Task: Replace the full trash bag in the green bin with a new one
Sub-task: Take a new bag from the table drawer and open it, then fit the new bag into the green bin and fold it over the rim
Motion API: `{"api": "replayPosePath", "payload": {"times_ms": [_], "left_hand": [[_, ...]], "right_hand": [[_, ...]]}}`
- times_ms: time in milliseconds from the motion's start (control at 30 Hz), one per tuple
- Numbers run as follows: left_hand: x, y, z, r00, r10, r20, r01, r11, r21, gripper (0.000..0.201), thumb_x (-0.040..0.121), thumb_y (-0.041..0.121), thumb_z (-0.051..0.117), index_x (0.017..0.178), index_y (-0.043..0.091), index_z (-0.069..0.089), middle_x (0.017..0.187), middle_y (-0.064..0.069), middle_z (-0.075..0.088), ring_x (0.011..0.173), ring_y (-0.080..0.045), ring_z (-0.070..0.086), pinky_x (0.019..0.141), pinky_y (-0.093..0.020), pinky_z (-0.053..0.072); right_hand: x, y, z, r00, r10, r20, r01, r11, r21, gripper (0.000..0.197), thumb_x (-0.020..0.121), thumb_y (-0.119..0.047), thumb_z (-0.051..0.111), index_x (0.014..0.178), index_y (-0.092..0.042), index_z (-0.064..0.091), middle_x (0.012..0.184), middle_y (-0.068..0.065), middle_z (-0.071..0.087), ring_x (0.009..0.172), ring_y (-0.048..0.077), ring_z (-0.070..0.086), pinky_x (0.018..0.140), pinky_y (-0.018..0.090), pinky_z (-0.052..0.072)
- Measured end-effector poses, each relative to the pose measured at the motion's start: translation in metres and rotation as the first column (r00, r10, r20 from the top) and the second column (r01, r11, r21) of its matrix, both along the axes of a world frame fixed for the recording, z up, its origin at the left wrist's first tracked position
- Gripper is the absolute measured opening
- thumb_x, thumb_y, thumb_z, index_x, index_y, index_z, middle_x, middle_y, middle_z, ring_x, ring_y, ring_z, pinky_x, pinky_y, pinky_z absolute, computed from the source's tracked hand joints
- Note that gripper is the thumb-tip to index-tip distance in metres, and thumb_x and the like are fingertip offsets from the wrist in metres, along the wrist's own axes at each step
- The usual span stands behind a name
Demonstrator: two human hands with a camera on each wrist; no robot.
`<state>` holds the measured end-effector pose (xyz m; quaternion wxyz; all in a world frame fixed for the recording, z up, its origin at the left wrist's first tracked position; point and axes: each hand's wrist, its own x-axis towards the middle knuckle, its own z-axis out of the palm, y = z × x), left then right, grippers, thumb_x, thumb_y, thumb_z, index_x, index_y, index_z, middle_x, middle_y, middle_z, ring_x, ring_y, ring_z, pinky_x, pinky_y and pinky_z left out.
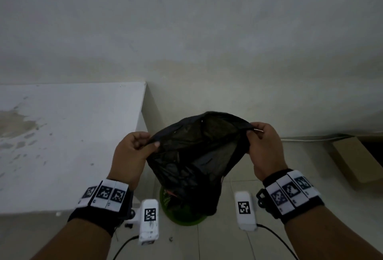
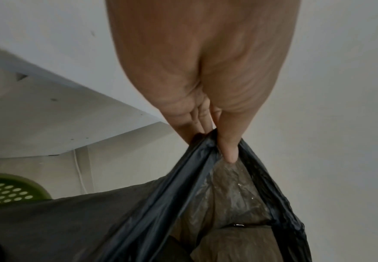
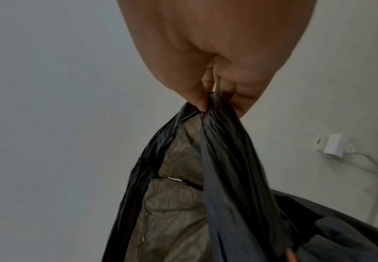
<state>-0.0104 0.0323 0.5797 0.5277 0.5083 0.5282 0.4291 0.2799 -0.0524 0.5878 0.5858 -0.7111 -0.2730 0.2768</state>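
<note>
Person holds a black bag (image 1: 192, 156) up by its rim, mouth pulled open between both hands. Left hand (image 1: 132, 152) pinches the rim at the bag's 9 o'clock; left wrist view shows thumb and fingers (image 2: 228, 141) clamped on a bunched fold of plastic. Right hand (image 1: 265, 148) pinches the rim at 3 o'clock; right wrist view shows its fingers (image 3: 197, 95) clamped tight on a gathered twist of the rim. Bag interior looks brownish and translucent in both wrist views; contents not readable.

Bag hangs in the air over the green bin (image 1: 182, 216), which stands on the tiled floor (image 1: 228, 243) at 6 o'clock of the bag. The bag's lower end covers most of the bin opening; cannot tell whether it touches the bin. Perforated green bin wall also shows at 9 o'clock in the left wrist view.

White worktop (image 1: 62, 135), stained, sits at 9 o'clock of the hands, against the wall (image 1: 207, 32). Cardboard box (image 1: 356, 158) lies on the floor at 3 o'clock. A white plug (image 3: 333, 145) with cable is on the wall in the right wrist view.
</note>
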Motion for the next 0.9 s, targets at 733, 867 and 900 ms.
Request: {"api": "replayPosePath", "payload": {"times_ms": [733,867,900], "left_hand": [[0.019,-0.024,-0.292,0.957,0.19,0.219,-0.09,0.912,-0.399,0.026,0.099,-0.002,0.043,0.103,0.0,0.068,0.104,-0.016,0.071,0.101,-0.031,0.064,0.084,-0.033,0.054],[0.011,-0.015,-0.357,0.906,0.243,0.347,-0.048,0.872,-0.486,0.029,0.098,0.01,0.05,0.113,-0.011,0.065,0.113,-0.022,0.072,0.104,-0.033,0.068,0.089,-0.04,0.052],[0.007,-0.012,-0.376,0.911,0.245,0.333,-0.049,0.864,-0.502,0.029,0.096,0.01,0.051,0.111,-0.011,0.064,0.115,-0.024,0.071,0.104,-0.035,0.067,0.09,-0.042,0.052]], "right_hand": [[0.005,-0.003,-0.317,0.973,0.228,0.013,-0.216,0.936,-0.278,0.034,0.091,0.006,0.049,0.095,-0.011,0.078,0.101,0.006,0.073,0.093,0.02,0.068,0.083,0.028,0.054],[0.003,0.01,-0.391,0.974,0.164,-0.155,-0.201,0.943,-0.265,0.036,0.09,0.009,0.044,0.088,-0.012,0.074,0.1,0.015,0.073,0.091,0.03,0.069,0.078,0.036,0.057],[0.002,0.012,-0.409,0.968,0.162,-0.193,-0.208,0.945,-0.251,0.036,0.089,0.009,0.045,0.087,-0.012,0.074,0.1,0.018,0.073,0.092,0.033,0.069,0.082,0.041,0.059]]}}
